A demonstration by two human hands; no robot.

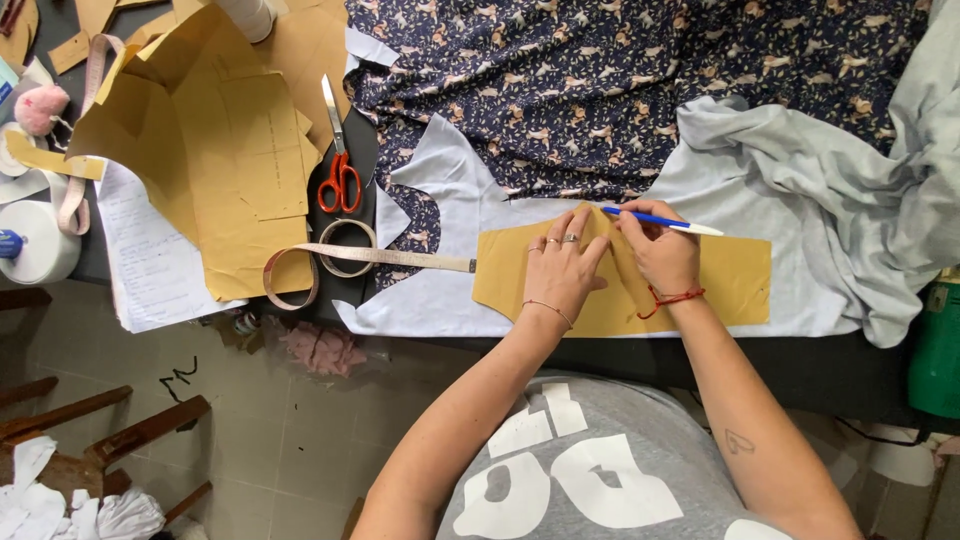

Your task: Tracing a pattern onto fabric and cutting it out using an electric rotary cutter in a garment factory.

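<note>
A tan paper pattern piece (735, 280) lies flat on pale grey fabric (800, 180) near the table's front edge. My left hand (562, 262) presses on the pattern with fingers spread, rings on two fingers. My right hand (658, 250) sits just right of it, gripping a blue and white pen (660, 221) whose length points right along the pattern's top edge. A red cord circles my right wrist. Dark navy floral fabric (600, 80) lies beyond the grey cloth.
Orange-handled scissors (338, 165) lie left of the fabrics. A tape measure (390, 257) stretches from the pattern's left end to a coil. More tan pattern sheets (210, 150), white paper (150, 260) and a white roll (40, 240) fill the left. A green object (938, 350) stands right.
</note>
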